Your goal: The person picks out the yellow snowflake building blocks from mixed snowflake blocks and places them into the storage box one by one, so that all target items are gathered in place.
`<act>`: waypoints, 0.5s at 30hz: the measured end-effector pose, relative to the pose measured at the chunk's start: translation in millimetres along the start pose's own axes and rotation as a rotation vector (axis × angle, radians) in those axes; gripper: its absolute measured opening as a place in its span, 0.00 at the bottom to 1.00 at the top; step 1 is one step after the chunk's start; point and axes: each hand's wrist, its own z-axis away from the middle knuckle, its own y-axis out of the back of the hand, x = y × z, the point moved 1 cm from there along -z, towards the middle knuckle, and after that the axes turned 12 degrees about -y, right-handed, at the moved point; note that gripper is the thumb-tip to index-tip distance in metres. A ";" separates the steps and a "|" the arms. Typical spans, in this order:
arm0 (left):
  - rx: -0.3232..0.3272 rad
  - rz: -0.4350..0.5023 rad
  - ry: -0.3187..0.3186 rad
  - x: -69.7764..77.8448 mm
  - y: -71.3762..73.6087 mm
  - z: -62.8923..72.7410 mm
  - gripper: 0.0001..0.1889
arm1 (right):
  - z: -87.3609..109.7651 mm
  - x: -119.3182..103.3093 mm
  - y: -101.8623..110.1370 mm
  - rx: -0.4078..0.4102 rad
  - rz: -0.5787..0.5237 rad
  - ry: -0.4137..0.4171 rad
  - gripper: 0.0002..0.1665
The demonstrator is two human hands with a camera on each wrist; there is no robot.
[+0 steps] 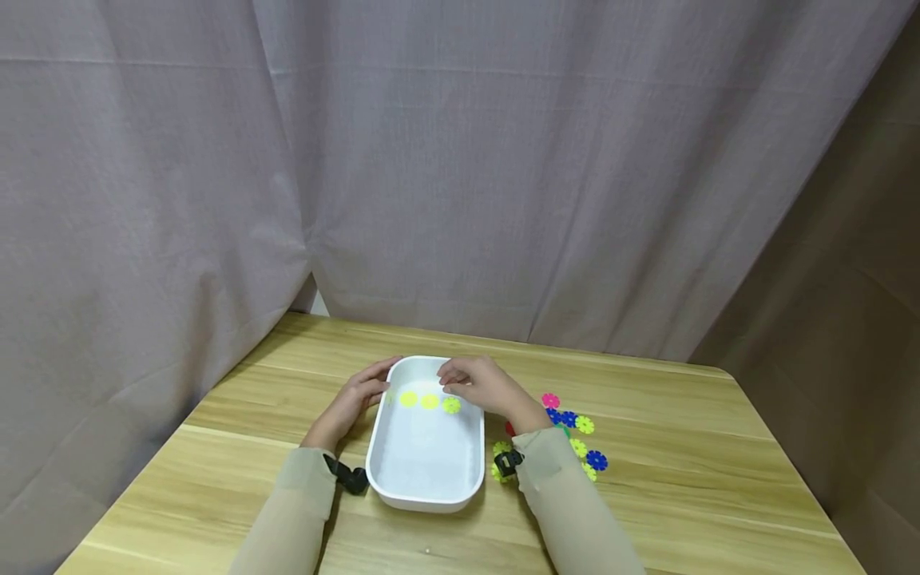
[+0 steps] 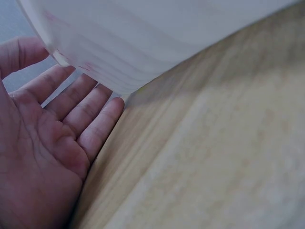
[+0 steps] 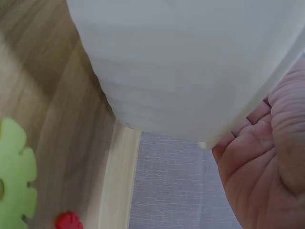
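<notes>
1. We see the tray on the table, between both forearms, with three yellow discs in a row across its far part.
2. The left hand is at the tray's outer left side, fingers spread, their tips at the wall; we see no pinch there.
3. The right hand bends over the far right part of the rim, just beside the rightmost yellow disc. We see thumb and fingers near each other inside the tray, but we cannot tell whether they pinch anything.
4. More discs lie on the table right of the tray, some partly behind the right forearm: a pink disc, a blue disc and a red disc among them.
5. We judge the discs light, thin plastic, fairly stiff and a little slick. We would pinch one by its notched edge; flat on the smooth tray floor, it may skid before a fingertip gets under.
6. The tray looks like light, stiff plastic, so we expect it to slide if nudged; we would steady it by wall or rim.
</notes>
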 end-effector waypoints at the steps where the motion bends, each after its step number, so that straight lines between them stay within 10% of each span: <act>1: 0.000 0.001 0.001 -0.1 -0.1 0.1 0.30 | 0.5 -0.1 -0.4 0.006 0.004 -0.001 0.13; 15: -0.002 -0.002 0.005 1.4 -0.6 -0.3 0.30 | 1.8 -0.6 -2.5 0.031 0.004 -0.003 0.13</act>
